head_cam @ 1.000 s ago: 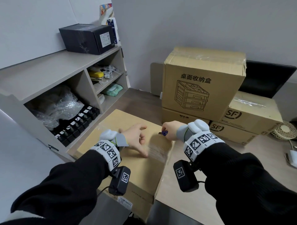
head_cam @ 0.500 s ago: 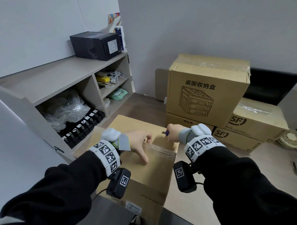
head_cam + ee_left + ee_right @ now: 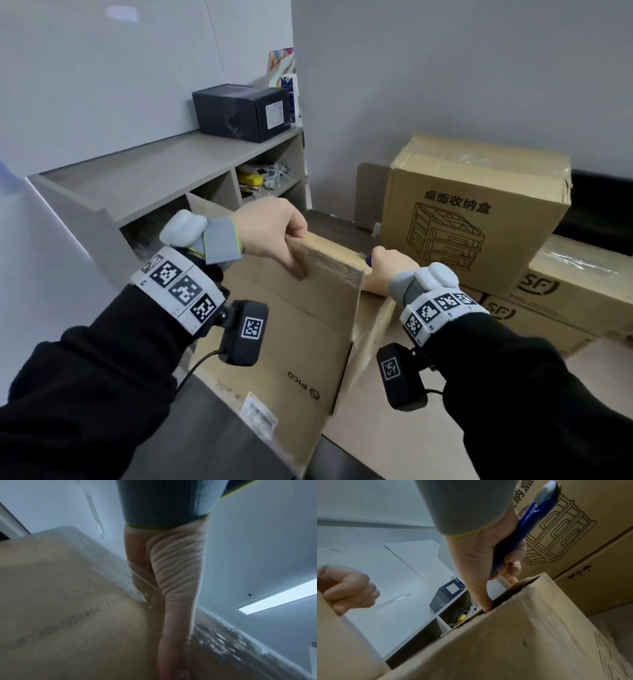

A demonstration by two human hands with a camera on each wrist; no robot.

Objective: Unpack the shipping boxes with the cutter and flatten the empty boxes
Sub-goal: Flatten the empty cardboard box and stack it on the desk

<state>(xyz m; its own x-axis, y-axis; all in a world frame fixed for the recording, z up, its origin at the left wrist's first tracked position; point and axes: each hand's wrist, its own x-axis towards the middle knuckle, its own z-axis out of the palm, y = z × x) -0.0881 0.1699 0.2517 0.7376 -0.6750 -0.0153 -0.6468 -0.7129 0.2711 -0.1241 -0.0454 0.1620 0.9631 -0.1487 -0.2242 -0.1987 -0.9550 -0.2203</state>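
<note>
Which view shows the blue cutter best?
The right wrist view: the cutter runs nearly full length through the right hand. The head view shows only a blue tip beside that hand; the left wrist view shows none of it.

A brown cardboard box [image 3: 301, 329] has one taped flap [image 3: 325, 270] raised; blue cutter [image 3: 518, 536] beside it.

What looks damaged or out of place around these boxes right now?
The big printed box has a crumpled, torn top right corner with wrinkled tape. The right hand grips the blue cutter while pulling a flap of the near box; whether its blade is out is hidden.
</note>
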